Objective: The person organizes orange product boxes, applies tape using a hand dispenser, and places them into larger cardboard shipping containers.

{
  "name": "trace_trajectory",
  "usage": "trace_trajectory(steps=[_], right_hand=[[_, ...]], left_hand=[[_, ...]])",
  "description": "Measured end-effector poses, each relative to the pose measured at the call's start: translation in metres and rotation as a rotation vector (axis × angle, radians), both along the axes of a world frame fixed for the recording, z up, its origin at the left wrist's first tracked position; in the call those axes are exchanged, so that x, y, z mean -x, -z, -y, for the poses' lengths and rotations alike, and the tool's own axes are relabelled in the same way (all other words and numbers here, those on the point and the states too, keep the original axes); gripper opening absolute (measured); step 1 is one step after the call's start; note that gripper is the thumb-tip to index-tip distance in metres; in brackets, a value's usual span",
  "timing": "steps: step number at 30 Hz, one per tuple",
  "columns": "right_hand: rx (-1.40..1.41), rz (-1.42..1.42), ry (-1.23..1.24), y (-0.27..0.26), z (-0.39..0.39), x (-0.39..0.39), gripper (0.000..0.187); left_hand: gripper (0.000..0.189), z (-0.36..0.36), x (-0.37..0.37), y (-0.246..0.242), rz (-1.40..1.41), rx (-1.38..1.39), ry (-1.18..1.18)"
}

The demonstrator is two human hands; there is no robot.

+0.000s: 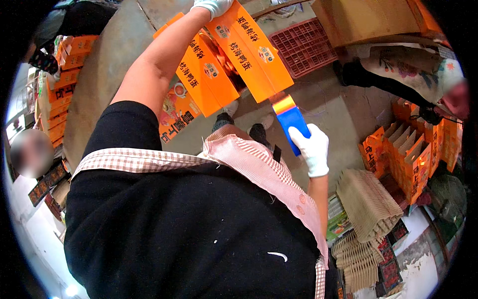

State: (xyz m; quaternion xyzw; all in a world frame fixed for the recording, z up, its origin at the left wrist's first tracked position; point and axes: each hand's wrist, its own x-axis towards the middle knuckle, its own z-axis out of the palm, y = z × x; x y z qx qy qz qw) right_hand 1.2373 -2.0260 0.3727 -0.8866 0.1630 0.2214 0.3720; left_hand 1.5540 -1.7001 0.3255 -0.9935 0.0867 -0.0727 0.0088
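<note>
My left hand (214, 6), in a pale glove, grips the upper end of an orange printed cardboard carton (257, 56); the top edge of the picture cuts off part of the fingers. Two long orange panels of the carton lie side by side, with a dark gap between them. In a white glove, my right hand (312, 145) is closed around a blue handheld tool (293, 125) whose kind I cannot tell. Its shiny orange-yellow end is close to the carton's lower right corner; whether they touch is unclear.
A red plastic crate (304, 46) lies beyond the carton. Orange gift boxes (407, 157) and stacked egg trays (368, 203) stand at the right. More orange boxes (65, 89) are piled at the left. Other people (396, 73) are at both sides.
</note>
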Motion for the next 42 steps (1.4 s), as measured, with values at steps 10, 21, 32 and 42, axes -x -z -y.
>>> trace_trajectory(steps=[10, 21, 32, 42], right_hand=[[0.420, -0.090, -0.200, -0.016, -0.053, -0.018, 0.054], [-0.047, -0.044, 0.054, 0.050, 0.069, 0.049, 0.048], [-0.417, 0.049, 0.086, -0.017, 0.059, 0.066, 0.025], [-0.398, -0.034, -0.123, -0.028, 0.007, 0.063, 0.029]], left_hand=[[0.081, 0.111, 0.200, -0.007, -0.216, 0.244, 0.604], [0.075, 0.155, 0.218, 0.006, -0.132, -0.047, 0.341], [0.063, 0.145, 0.305, -0.057, -0.633, 0.832, -0.067], [0.052, 0.083, 0.339, -0.042, -1.138, 1.327, -0.239]])
